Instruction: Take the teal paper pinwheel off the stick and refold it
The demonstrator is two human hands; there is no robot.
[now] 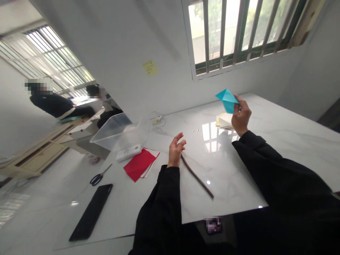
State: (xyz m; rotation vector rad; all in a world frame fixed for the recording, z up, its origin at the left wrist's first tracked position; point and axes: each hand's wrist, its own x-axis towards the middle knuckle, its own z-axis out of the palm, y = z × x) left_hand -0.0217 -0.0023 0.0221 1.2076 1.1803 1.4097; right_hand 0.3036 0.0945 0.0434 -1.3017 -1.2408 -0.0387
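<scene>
My right hand (241, 116) is raised over the right part of the table, its thumb and fingers pinching a folded piece of blue paper (227, 100) with pointed corners. Beneath and behind that hand lies a small stack of white and yellow paper (224, 121). Over the middle of the table is my left hand (175, 150), fingers loosely curved and apart, with nothing visible in it. Just right of it, a thin dark brown stick (198, 176) slants toward the front edge. The stick's upper end meets the hand's outline; whether they touch I cannot tell.
Red and white sheets (140, 165) lie left of my left hand, near a white case (129, 152) and a clear plastic bin (113, 132). Scissors (98, 177) and a flat black device (91, 212) are farther left. Two people sit in the background. A wall borders the table's back.
</scene>
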